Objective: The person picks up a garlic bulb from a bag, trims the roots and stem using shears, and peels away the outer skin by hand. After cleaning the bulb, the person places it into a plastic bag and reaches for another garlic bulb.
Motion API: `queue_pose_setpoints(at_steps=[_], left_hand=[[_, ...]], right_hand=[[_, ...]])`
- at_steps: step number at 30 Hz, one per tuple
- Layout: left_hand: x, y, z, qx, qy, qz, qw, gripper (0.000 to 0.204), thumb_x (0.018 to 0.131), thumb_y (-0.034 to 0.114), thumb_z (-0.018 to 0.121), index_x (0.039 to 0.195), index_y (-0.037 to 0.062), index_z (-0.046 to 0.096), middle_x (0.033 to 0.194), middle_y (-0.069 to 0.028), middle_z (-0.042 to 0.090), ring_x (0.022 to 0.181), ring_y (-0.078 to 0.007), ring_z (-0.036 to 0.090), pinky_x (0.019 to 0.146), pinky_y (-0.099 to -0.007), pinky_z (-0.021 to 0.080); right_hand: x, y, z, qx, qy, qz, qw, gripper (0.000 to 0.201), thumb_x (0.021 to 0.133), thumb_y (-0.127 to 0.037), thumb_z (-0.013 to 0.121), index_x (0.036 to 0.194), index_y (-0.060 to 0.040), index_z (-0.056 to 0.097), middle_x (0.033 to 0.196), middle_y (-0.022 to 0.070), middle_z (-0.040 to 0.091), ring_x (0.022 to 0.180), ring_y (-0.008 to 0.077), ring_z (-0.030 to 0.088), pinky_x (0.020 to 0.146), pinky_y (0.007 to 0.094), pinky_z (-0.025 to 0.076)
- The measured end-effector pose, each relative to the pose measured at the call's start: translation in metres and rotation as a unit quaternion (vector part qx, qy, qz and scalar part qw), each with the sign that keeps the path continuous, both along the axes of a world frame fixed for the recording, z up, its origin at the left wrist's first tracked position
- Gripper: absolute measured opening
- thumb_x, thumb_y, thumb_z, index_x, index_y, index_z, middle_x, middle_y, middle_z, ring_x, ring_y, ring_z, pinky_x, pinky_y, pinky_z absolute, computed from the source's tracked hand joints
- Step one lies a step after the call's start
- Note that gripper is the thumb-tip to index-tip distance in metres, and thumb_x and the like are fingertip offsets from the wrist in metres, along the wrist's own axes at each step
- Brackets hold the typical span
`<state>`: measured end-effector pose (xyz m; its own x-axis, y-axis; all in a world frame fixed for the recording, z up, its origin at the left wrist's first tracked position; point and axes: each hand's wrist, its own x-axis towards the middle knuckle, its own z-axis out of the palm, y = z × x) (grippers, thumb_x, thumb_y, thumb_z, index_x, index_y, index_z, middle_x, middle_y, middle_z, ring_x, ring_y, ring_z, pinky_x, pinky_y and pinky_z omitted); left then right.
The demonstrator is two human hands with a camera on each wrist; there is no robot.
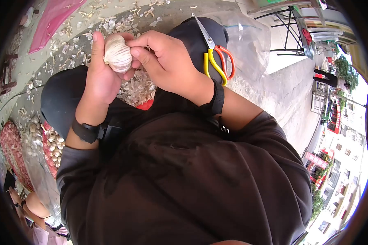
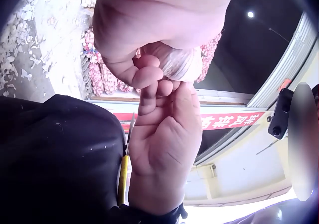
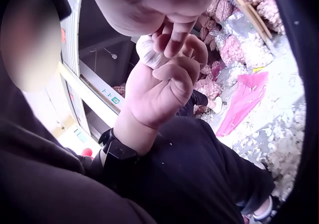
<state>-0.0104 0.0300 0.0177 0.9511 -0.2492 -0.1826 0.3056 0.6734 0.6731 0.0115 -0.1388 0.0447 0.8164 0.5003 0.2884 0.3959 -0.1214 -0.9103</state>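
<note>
A whole garlic bulb (image 1: 117, 54) with white, faintly purple-streaked skin sits in my left hand (image 1: 103, 81), above my lap. Curled left fingers hold it from below, while the left thumb points up beside it. From the other side, my right hand (image 1: 165, 59) pinches the bulb's edge between thumb and forefinger. In the left wrist view the garlic (image 2: 183, 64) shows between the two hands, its near side partly covered by fingers. Scissors (image 1: 209, 42) with yellow and orange handles lie on my right thigh, the blades pointing away from me.
Garlic skins (image 1: 137, 90) lie heaped between my legs and scattered over the floor. Net sacks of garlic (image 1: 16, 149) stand at the left, near another person's arm (image 1: 39, 210). A pink sheet (image 1: 55, 22) lies at the far left, clear plastic (image 1: 249, 41) beyond my right knee.
</note>
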Motion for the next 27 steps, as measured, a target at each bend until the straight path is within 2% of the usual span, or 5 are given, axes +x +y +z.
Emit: queue_pose_setpoints(at_steps=[7,12,15,21,27], left_hand=[[-0.005,-0.002,0.001,0.157,-0.065,0.065,0.983,0.043,0.076,0.002,0.077,0.113,0.0042,0.055,0.100,-0.0047,0.060,0.086,-0.0118,0.061,0.065,-0.0264,0.052],[-0.008,0.005,-0.001,0.024,-0.066,0.008,0.997,0.033,0.079,0.005,0.058,0.112,0.0043,0.055,0.108,-0.0074,0.059,0.088,-0.0160,0.059,0.071,-0.0323,0.051],[-0.001,0.017,-0.004,-0.093,-0.049,-0.024,0.994,0.036,0.081,0.012,0.048,0.115,0.0027,0.054,0.112,-0.0105,0.059,0.093,-0.0206,0.059,0.079,-0.0354,0.050],[-0.001,0.007,-0.001,0.106,-0.096,0.054,0.988,0.038,0.080,0.008,0.049,0.117,0.0030,0.053,0.111,-0.0091,0.057,0.101,-0.0169,0.054,0.088,-0.0281,0.043],[-0.005,0.004,-0.008,0.073,-0.084,0.050,0.993,0.037,0.082,0.009,0.050,0.119,0.0026,0.053,0.105,-0.0052,0.054,0.100,-0.0137,0.051,0.087,-0.0271,0.041]], right_hand=[[0.014,-0.004,-0.010,-0.093,-0.174,0.020,0.980,0.004,0.089,-0.003,0.056,0.093,-0.0022,0.057,0.078,0.0133,0.061,0.070,0.0337,0.063,0.061,0.0402,0.051],[0.018,-0.015,-0.002,-0.203,-0.153,0.117,0.960,0.008,0.089,-0.009,0.054,0.089,-0.0006,0.055,0.074,0.0154,0.057,0.068,0.0357,0.058,0.060,0.0424,0.046],[0.012,-0.007,-0.009,-0.098,-0.145,0.116,0.978,0.020,0.092,-0.020,0.057,0.086,-0.0009,0.054,0.067,0.0141,0.054,0.063,0.0357,0.055,0.058,0.0420,0.045],[0.011,-0.010,-0.006,-0.185,-0.002,0.082,0.979,0.048,0.094,-0.046,0.056,0.077,-0.0008,0.056,0.065,0.0177,0.058,0.063,0.0376,0.059,0.058,0.0439,0.046],[0.003,0.007,-0.010,-0.104,0.023,0.038,0.994,0.039,0.098,-0.031,0.053,0.074,-0.0001,0.057,0.062,0.0170,0.056,0.059,0.0357,0.058,0.055,0.0412,0.044]])
